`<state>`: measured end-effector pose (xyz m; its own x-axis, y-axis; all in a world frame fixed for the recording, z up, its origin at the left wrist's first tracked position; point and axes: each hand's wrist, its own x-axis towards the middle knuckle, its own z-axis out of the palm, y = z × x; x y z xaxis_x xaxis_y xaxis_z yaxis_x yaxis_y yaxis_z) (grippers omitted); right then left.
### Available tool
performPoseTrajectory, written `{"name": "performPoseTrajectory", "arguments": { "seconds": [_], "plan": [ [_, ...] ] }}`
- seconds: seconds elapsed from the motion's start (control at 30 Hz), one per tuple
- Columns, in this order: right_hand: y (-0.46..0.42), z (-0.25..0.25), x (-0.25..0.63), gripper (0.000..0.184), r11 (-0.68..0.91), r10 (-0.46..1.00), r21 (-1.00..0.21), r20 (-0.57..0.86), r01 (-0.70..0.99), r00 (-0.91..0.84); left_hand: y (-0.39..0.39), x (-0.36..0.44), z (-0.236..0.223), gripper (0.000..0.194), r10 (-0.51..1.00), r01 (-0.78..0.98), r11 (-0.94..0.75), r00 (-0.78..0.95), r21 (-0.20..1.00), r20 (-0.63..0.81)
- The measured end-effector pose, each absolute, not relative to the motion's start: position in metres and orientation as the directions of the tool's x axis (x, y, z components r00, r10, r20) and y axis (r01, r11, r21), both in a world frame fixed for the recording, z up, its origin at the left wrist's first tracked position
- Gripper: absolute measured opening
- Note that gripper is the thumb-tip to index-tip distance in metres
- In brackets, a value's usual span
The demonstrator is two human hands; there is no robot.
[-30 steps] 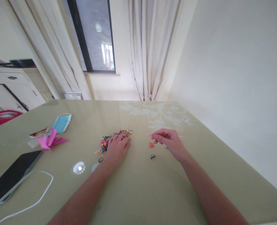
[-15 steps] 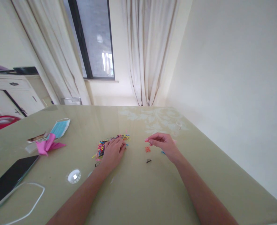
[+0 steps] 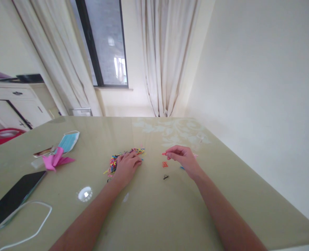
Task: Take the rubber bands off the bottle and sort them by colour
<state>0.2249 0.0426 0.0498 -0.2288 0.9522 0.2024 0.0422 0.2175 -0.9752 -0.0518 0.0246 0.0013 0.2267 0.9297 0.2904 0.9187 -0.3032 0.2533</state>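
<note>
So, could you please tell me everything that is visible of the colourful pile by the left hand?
The pile is a loose, uneven heap of many small, thin pieces, among them yellow, pink, blue and dark ones. They look like rubber or plastic, but are too small to tell. It lies on the glossy table, with a few yellow ends sticking out at its edges. The left hand appears to rest palm down on it, hiding part of it.

Passage between colourful pile (image 3: 113, 162) and orange piece (image 3: 165, 164); wall (image 3: 264, 90) blocks right.
</note>
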Motion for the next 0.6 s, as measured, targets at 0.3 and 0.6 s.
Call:
{"name": "performPoseTrajectory", "arguments": {
  "seconds": [0.3,0.6],
  "plan": [
    [0.0382,0.0549,0.2235,0.024,0.206,0.950,-0.979,0.202,-0.010,-0.237,0.0236,-0.0485,-0.0026,0.017,0.912,0.937,-0.301,0.227,0.179,0.343],
    [0.0382,0.0574,0.2277,0.021,0.227,0.947,-0.974,0.227,-0.025,-0.227,0.0307,-0.0519,-0.0026,0.018,0.884,0.892,-0.308,0.140,0.332,0.446]
  ]
}}
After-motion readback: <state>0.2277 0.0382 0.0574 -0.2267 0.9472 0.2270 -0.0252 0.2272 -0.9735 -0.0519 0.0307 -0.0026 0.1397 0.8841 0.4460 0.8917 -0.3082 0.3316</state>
